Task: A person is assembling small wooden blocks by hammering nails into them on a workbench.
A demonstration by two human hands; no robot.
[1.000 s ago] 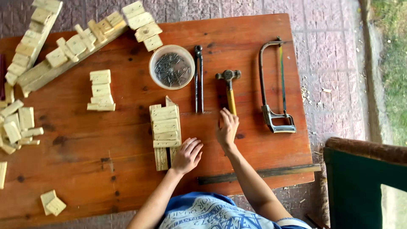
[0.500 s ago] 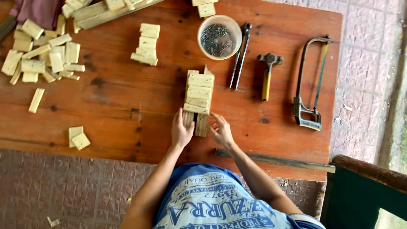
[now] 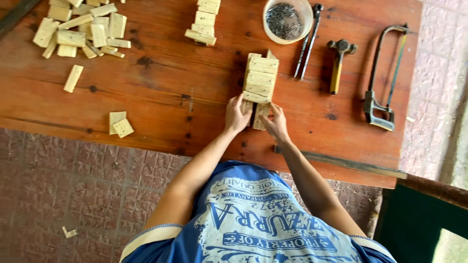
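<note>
Many nails (image 3: 282, 18) inside white bowl (image 3: 303, 30)

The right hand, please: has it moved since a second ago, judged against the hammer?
Yes. The right hand left its spot just below the hammer and went leftward to the near end of the slatted wooden piece.
</note>
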